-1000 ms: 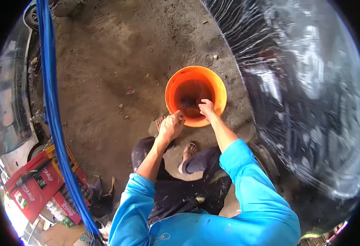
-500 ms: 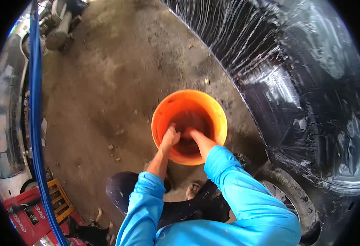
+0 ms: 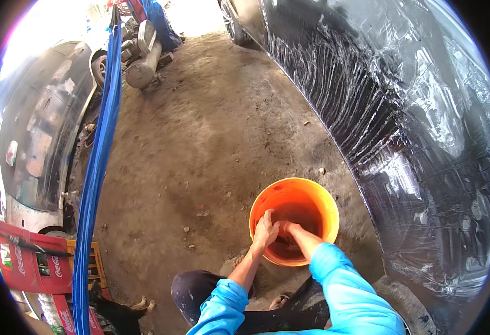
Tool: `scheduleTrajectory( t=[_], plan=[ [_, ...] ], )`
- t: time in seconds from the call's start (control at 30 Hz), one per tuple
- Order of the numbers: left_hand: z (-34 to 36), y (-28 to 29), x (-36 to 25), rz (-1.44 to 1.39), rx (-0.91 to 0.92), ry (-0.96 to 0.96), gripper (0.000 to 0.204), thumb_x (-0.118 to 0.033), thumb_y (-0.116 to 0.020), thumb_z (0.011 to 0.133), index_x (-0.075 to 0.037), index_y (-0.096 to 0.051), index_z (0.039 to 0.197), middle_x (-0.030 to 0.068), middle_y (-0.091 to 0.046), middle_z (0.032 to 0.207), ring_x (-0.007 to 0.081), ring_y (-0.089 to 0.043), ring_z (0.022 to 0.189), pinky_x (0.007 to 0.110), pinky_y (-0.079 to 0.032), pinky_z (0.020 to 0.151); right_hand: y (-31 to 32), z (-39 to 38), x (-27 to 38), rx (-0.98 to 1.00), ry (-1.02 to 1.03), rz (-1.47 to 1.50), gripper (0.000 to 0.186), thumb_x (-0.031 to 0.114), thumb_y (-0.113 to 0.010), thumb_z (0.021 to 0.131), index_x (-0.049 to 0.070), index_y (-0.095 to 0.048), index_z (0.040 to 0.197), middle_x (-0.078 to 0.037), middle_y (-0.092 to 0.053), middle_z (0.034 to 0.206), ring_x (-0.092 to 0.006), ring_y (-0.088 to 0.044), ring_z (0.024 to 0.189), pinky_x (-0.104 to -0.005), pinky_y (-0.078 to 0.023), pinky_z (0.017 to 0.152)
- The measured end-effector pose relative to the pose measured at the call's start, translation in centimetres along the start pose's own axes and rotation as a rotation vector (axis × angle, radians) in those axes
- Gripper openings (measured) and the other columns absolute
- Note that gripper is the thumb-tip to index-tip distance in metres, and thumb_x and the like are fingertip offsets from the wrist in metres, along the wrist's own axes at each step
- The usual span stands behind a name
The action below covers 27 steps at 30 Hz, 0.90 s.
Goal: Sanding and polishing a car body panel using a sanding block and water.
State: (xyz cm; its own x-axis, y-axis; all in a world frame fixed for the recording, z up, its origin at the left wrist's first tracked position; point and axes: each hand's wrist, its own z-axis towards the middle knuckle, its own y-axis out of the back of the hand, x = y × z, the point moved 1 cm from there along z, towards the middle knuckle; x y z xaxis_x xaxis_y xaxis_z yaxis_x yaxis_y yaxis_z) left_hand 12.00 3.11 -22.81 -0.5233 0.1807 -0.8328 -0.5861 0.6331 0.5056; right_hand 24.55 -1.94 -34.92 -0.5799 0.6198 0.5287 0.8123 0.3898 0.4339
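An orange bucket (image 3: 327, 215) stands on the dirty ground between my knees and a dark car, with murky reddish-brown liquid inside. My left hand (image 3: 265, 229) is at the inner left of the bucket, fingers bent together; whatever they grip is hidden. My right hand (image 3: 287, 229) reaches down inside the bucket beside the left one, its fingertips hidden. Both forearms wear rolled-up blue sleeves, and my dark trousers (image 3: 194, 290) are spotted with pale marks.
The streaked dark car body (image 3: 390, 123) fills the right. Left are a patched vehicle (image 3: 44, 128), hanging blue cloth (image 3: 94, 184), red crates (image 3: 27, 262), a yellow crate (image 3: 94, 268) and a black animal (image 3: 116, 312). Machinery parts (image 3: 141, 61) lie at the back; dirt ground (image 3: 200, 128) spans the middle.
Both hands have moved from the bucket's near rim down into it. The view has tilted up, so the bucket sits lower in the picture and more of the back shows.
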Motion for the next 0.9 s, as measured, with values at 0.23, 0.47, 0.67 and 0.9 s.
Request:
scheduleTrajectory(
  t=[0.23, 0.47, 0.67, 0.9],
  plan=[
    [1.5, 2.4, 4.3, -0.328, 0.165, 0.017, 0.042, -0.019, -0.074, 0.077, -0.002, -0.063, 0.114, 0.0123, -0.068, 0.087, 0.0268, -0.068, 0.083, 0.038, -0.056, 0.077, 9.9, -7.5, 5.8, -0.091, 0.585, 0.112, 0.029, 0.009, -0.064, 0.083, 0.006, -0.067, 0.112, -0.012, -0.07, 0.106, -0.0216, -0.067, 0.096, -0.0335, -0.054, 0.08],
    [3.0, 7.9, -3.5, -0.815, 0.181, 0.193, 0.022, -0.016, -0.06, 0.097, -0.002, -0.066, 0.113, 0.002, -0.071, 0.092, 0.01, -0.067, 0.076, 0.025, -0.057, 0.06, 12.2, -13.0, 6.6, 0.029, 0.414, 1.201, 0.025, 0.011, -0.076, 0.086, 0.002, -0.07, 0.108, -0.004, -0.071, 0.1, -0.014, -0.064, 0.093, -0.0316, -0.051, 0.087],
    [2.1, 9.3, -4.0, -0.901, 0.335, 0.253, 0.024, -0.005, -0.063, 0.093, -0.002, -0.063, 0.117, 0.0038, -0.069, 0.101, 0.0129, -0.068, 0.082, 0.029, -0.062, 0.065, 10.7, -11.6, 6.0, -0.217, 0.501, 1.318, 0.022, 0.009, -0.075, 0.087, 0.002, -0.07, 0.107, -0.002, -0.071, 0.099, -0.0106, -0.065, 0.088, -0.0272, -0.051, 0.084],
    [1.8, 10.1, -2.2, -1.04, 0.141, 0.175, 0.033, 0.007, -0.057, 0.079, 0.005, -0.058, 0.112, 0.0108, -0.067, 0.098, 0.0198, -0.068, 0.081, 0.036, -0.062, 0.069, 0.5, 2.2, 0.1, -0.192, 0.105, 1.783, 0.036, 0.035, -0.047, 0.103, 0.014, -0.06, 0.129, -0.005, -0.066, 0.117, -0.0201, -0.064, 0.103, -0.0417, -0.053, 0.086]
  ],
)
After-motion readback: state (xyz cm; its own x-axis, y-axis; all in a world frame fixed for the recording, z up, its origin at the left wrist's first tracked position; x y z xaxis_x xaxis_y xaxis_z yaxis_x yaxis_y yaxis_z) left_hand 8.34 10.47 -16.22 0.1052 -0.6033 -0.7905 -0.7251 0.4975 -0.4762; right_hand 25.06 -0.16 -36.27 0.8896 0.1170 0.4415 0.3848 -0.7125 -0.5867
